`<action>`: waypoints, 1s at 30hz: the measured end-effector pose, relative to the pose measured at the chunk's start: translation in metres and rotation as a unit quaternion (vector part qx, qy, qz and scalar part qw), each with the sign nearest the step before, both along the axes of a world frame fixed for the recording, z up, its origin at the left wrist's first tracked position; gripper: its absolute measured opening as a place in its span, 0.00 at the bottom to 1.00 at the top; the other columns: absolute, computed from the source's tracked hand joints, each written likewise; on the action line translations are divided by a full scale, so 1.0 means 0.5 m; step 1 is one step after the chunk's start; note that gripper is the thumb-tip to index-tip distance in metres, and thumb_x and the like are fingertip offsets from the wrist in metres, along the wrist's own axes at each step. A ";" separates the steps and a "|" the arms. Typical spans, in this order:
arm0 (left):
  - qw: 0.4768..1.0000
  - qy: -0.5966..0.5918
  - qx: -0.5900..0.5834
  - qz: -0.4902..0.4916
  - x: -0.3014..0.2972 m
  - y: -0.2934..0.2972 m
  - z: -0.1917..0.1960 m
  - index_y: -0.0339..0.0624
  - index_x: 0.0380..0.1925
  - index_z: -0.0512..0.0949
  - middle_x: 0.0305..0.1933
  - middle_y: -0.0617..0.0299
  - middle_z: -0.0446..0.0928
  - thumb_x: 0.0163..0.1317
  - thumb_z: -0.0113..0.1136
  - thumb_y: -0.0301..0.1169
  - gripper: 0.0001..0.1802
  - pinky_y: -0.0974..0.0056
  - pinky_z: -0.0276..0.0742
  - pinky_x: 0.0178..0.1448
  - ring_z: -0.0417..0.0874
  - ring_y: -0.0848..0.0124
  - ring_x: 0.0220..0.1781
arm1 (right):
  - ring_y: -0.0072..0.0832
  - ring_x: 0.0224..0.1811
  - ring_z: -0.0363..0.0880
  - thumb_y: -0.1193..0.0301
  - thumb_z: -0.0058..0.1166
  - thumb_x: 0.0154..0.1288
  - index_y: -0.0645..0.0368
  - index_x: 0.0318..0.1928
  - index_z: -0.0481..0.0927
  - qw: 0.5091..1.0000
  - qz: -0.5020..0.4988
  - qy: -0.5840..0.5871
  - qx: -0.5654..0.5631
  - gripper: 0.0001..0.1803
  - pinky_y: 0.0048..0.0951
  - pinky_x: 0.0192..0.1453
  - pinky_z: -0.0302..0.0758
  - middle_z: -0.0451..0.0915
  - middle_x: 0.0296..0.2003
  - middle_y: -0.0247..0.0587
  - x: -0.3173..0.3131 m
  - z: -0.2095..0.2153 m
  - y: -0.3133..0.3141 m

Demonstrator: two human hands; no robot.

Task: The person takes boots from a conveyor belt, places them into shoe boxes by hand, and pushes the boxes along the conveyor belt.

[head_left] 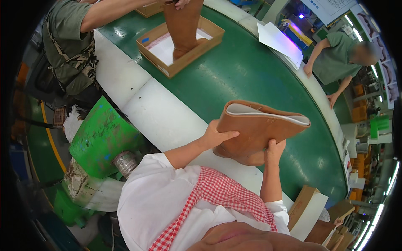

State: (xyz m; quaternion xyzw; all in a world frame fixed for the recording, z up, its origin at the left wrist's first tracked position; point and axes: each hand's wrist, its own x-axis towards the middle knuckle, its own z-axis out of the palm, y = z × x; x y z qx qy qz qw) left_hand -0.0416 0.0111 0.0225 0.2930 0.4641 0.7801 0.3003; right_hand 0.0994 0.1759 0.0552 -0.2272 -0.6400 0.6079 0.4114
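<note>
A tan leather boot [251, 129] is held up in front of me over the green belt, its wide shaft opening with a pale lining turned upward. My left hand [215, 136] grips the left side of the shaft, thumb lying across the leather. On the near right side, my right hand [274, 151] is closed on the same boot, thumb up against the shaft. The boot's lower part points down and toward me, partly hidden by the shaft.
Farther along the green conveyor belt [234, 62], a co-worker's hand holds another tan boot [183, 27] standing in an open cardboard box [176, 69]. Green machinery [100, 138] stands at my left. Another person [337, 58] leans on the far edge. Cardboard boxes [299, 205] stand at my right.
</note>
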 end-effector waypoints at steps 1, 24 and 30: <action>1.000 -0.009 -0.027 -0.011 -0.010 0.000 0.004 0.35 0.46 0.76 0.46 0.59 0.78 0.55 0.65 0.31 0.20 0.67 0.73 0.51 0.76 0.74 0.48 | 0.28 0.48 0.73 0.46 0.69 0.42 0.68 0.50 0.70 0.999 0.021 -0.034 0.001 0.43 0.29 0.53 0.68 0.75 0.44 0.39 -0.004 0.010 -0.003; 0.797 0.086 -0.445 0.399 -0.621 -0.038 -0.299 0.36 0.66 0.49 0.61 0.42 0.64 0.45 0.59 0.28 0.47 0.57 0.65 0.62 0.68 0.48 0.60 | 0.28 0.50 0.71 0.33 0.53 0.45 0.63 0.54 0.65 1.000 0.002 -0.002 -0.030 0.49 0.32 0.54 0.69 0.71 0.48 0.38 0.045 -0.081 0.019; 0.804 0.086 -0.460 0.367 -0.474 0.031 -0.294 0.35 0.66 0.45 0.59 0.37 0.62 0.44 0.55 0.23 0.47 0.56 0.64 0.64 0.66 0.46 0.60 | 0.29 0.53 0.71 0.33 0.53 0.44 0.63 0.56 0.64 0.998 -0.017 -0.022 -0.056 0.51 0.34 0.57 0.69 0.71 0.51 0.38 0.050 -0.069 -0.003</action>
